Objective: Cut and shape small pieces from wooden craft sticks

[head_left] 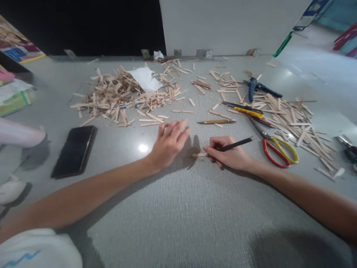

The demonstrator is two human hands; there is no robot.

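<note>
My right hand (228,153) grips a dark pencil (237,144), its tip down on a short wooden stick (199,155) that lies flat on the grey surface. My left hand (169,143) hovers just left of that stick, fingers apart, holding nothing. A large heap of wooden sticks (119,98) lies farther back on the left, and a second scatter of sticks (290,119) spreads to the right.
A black phone (74,150) lies at the left. Red and yellow scissors (276,148), a yellow utility knife (245,109), a thin blade (216,121) and a blue glue gun (255,88) lie at the right. White paper (145,78) rests on the heap. A white panel (228,26) stands behind.
</note>
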